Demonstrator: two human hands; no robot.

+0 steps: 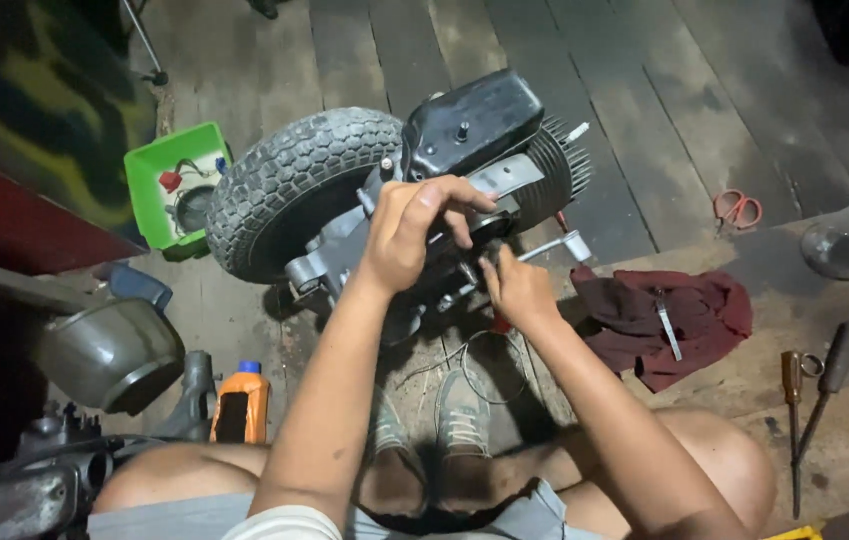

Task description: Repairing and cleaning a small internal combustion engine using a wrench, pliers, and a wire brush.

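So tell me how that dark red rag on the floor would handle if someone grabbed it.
The dark red rag lies crumpled in folds, so it would probably go limp and drape when lifted. It looks like thin cloth, likely light. A small metal strip rests on it and might slide off.

Small engine assembly point(474, 170) lies on its side on the plank floor, just beyond my feet, centre of the scene. Black glossy tank point(471, 125) on its far upper side, tilted, with a small stud on top. Grey finned cylinder point(556, 165) sticks out to the right. Knobby grey tyre point(289, 190) is mounted on the left, standing on its edge, tread toward me. Grey metal bracket point(329, 255) runs along the near lower side. The midsection is hidden under my fingers.
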